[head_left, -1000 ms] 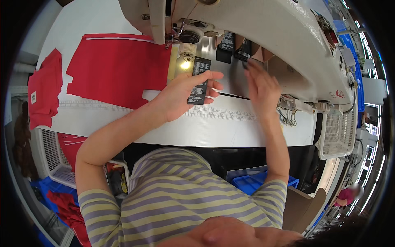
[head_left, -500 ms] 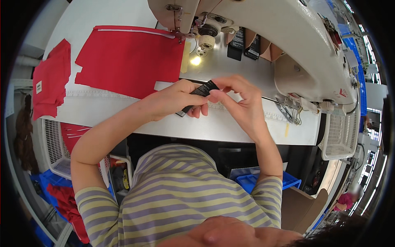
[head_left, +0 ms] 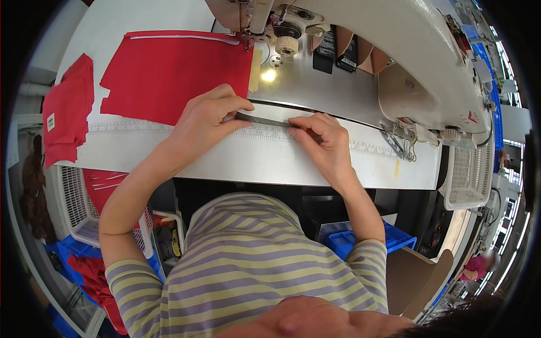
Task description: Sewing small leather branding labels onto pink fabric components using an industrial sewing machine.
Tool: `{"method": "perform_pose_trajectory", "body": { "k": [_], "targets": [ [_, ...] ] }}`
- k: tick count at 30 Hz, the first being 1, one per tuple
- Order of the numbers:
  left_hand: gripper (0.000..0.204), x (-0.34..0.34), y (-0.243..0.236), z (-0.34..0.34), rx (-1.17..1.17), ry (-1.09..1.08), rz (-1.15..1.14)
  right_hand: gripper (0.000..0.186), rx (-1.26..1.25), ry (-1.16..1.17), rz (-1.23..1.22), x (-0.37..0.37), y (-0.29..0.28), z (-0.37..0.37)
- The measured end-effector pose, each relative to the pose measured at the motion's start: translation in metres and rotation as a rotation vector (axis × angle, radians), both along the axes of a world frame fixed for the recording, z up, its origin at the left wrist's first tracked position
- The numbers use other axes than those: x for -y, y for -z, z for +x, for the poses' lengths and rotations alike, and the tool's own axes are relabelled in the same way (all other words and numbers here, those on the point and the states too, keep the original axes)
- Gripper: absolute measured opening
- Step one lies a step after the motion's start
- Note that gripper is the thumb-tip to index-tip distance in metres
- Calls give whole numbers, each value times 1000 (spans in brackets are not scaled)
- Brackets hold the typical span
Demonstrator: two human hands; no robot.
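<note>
A narrow black label strip (head_left: 266,120) is stretched nearly level between my two hands, just above the ruler scale at the table's front. Its left end is pinched between the thumb and forefinger of my left hand (head_left: 205,119). My right hand (head_left: 326,138) pinches the other end, its remaining fingers curled in. Beyond my left hand lies a red fabric panel (head_left: 174,73) with a thin white strip along its far edge. The panel's far right corner reaches the presser foot area of the sewing machine (head_left: 417,39).
More black labels (head_left: 325,52) lie on the machine bed beside brown curved pieces (head_left: 366,56). Thread snips (head_left: 393,145) rest at the right. Stacked red pieces (head_left: 67,110) sit at the far left. White baskets (head_left: 468,174) and a blue tray (head_left: 399,236) are around the table.
The black label was slanted and mostly inside my left hand; now it is drawn out level between both hands. My left hand has moved left, and my right is slightly lower.
</note>
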State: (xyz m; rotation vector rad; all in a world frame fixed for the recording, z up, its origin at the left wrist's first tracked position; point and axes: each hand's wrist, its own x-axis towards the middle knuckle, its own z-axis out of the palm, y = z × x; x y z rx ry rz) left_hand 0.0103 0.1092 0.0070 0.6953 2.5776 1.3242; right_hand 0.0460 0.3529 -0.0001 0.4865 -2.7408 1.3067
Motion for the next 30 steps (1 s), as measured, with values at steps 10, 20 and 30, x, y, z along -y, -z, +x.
{"method": "perform_pose_trajectory", "body": {
  "k": [10,20,30],
  "targets": [
    [17,-22,5,-1,-596,18,-89,8,14,6,-11,6,-6,-1],
    [16,32,12,44,-613,44,27,16,-321,-230,159,38,10,-40],
    [11,39,21,66,-319,-3,179,9,-237,-375,210,64,-2,-72]
  ]
}}
